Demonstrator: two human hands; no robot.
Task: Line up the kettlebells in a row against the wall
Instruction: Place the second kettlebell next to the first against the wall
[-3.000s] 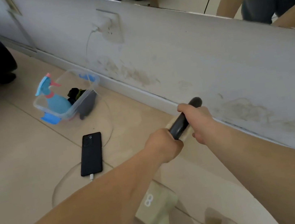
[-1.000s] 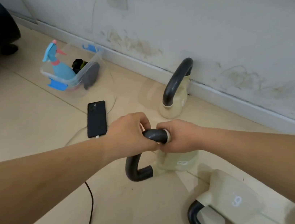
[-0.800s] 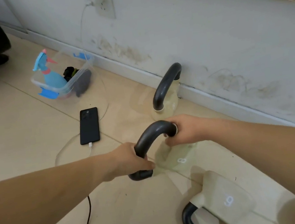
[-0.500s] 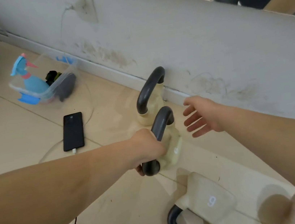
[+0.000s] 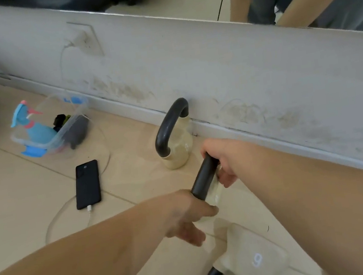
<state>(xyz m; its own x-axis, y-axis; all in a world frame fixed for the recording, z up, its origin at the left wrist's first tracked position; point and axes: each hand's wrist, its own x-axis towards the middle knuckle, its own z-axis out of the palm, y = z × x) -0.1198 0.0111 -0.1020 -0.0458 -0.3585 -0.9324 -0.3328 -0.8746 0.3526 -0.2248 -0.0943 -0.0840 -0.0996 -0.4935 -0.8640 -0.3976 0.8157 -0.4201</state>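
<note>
Right hand [image 5: 222,159] wraps the dark handle of the second kettlebell [image 5: 205,180]; left hand [image 5: 187,215] loosely cups its lower end; it sits at five o'clock from the kettlebell by the wall [image 5: 175,142]; likely heavy, rigid; grip the handle.

- Left hand [image 5: 187,215]: bare, no glove, ring or watch seen.
- Right hand [image 5: 223,161]: bare likewise.
- Both forearms uncovered to the frame edge; no sleeve in sight.
</note>
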